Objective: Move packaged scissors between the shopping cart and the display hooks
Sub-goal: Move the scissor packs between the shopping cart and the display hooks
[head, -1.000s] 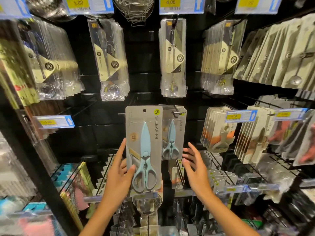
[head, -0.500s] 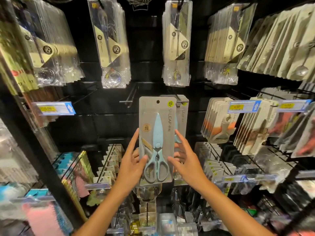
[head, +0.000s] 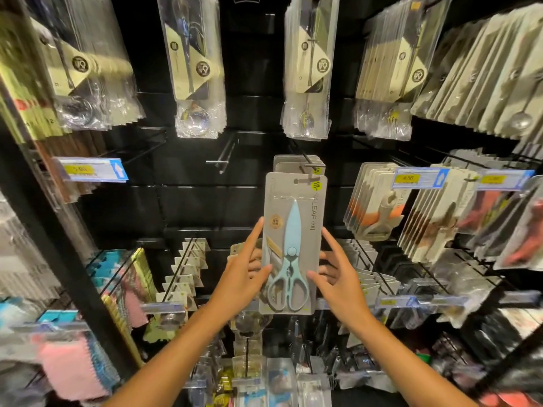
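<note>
— Where's the scissors pack [head: 293, 245]?
— Upright between both hands, its top hole at the display hook [head: 308, 165] tip, before the hanging packs.
— Fingers?
— Left hand [head: 238, 277] and right hand [head: 338, 277] pinch its side edges, thumbs in front, forefingers extended.

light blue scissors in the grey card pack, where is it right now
The light blue scissors pack is centre of the head view, between the left hand and right hand, its hang hole at the hook tip in front of matching hanging packs.
</note>
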The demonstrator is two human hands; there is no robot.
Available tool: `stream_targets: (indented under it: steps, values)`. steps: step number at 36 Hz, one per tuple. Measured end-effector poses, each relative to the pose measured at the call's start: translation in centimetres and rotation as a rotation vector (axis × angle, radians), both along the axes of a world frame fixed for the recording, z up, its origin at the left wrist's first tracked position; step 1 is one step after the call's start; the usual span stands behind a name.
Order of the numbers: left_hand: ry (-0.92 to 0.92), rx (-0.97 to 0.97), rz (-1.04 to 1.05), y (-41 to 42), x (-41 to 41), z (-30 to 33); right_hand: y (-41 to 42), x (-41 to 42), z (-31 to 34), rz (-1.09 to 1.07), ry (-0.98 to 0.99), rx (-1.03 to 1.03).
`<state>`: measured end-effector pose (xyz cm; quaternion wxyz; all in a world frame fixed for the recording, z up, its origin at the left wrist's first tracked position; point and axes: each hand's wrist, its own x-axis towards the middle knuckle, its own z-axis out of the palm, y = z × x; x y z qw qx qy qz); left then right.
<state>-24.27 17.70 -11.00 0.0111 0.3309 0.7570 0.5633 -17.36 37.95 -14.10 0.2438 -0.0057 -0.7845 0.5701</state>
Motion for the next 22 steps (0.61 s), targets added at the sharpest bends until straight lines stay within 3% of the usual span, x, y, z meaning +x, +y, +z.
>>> stream_targets:
  steps: [22]
  values:
    - [0.002,-0.034,-0.005,3.0,-1.8,-0.2,2.8,-1.0,0.1,-0.020,0.005,0.024]
